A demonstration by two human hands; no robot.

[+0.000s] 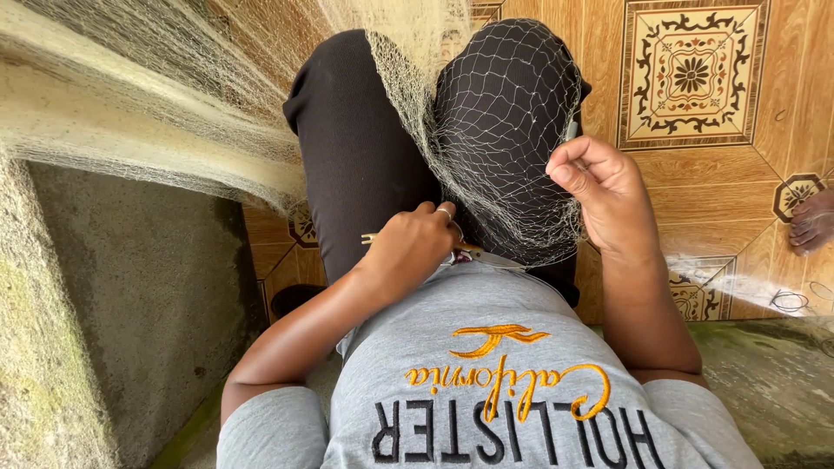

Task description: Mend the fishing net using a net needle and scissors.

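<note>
Pale, fine-meshed fishing net [486, 130] lies draped over the seated person's knees in dark trousers [356, 148], its loose mass running off up and to the left in a thick, blurred sweep. At the lap, the left hand [413, 247] is curled closed, knuckles up, a ring on one finger, gripping a slim yellowish netting needle [372, 238] whose tip pokes out to the left; beneath the hand a bit of metal shows, too hidden to name. The right hand [604, 195] is raised beside the right knee, fingers bent in and thumb pressed against them, pinching a fold of the mesh and pulling it taut. Across the knee the net spreads open enough to show its diamond pattern. Underfoot is a patterned brown tile floor [721, 165]; another person's foot [812, 221] sits at the right edge.
</note>
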